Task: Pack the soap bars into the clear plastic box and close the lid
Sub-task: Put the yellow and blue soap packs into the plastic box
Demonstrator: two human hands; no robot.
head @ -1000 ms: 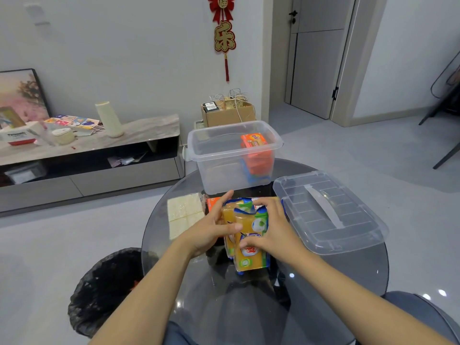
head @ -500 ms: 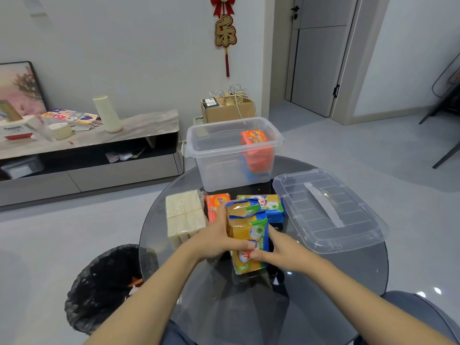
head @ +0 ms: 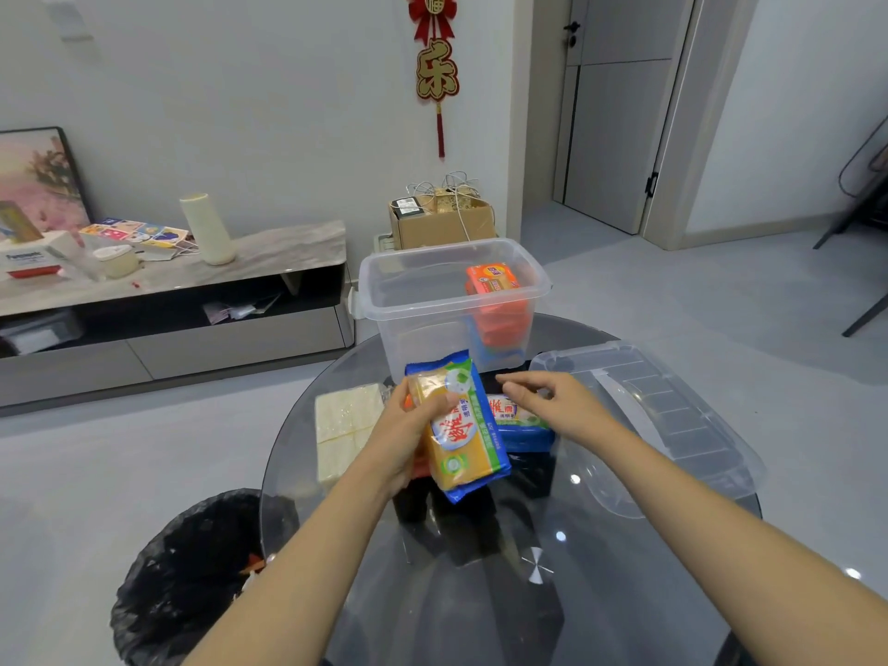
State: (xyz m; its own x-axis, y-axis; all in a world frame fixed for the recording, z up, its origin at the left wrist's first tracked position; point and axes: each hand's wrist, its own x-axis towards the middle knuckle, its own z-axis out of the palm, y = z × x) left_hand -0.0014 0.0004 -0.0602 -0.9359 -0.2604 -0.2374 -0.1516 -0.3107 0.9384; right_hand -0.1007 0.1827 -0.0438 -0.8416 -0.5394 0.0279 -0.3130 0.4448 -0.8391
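A clear plastic box (head: 418,324) stands open at the far side of the round glass table (head: 600,569), with orange-wrapped soap bars (head: 495,300) stacked in its right end. My left hand (head: 408,430) grips a yellow soap pack with blue and green edges (head: 461,435), lifted just in front of the box. My right hand (head: 552,401) hovers empty, fingers apart, over another yellow and blue soap pack (head: 521,425) lying on the table. A pale, cream-coloured block of soap bars (head: 343,425) lies to the left. The clear lid (head: 663,415) rests on the table at the right.
A black-lined rubbish bin (head: 192,579) stands on the floor at the table's left front. Behind the box sits a cardboard carton (head: 442,223) with cables. A low TV cabinet (head: 168,290) with clutter runs along the left wall. A chair leg (head: 865,314) shows at far right.
My left hand has lifted the yellow soap pack up and toward the box. My right hand let go of it and moved right, over the pack lying on the table.
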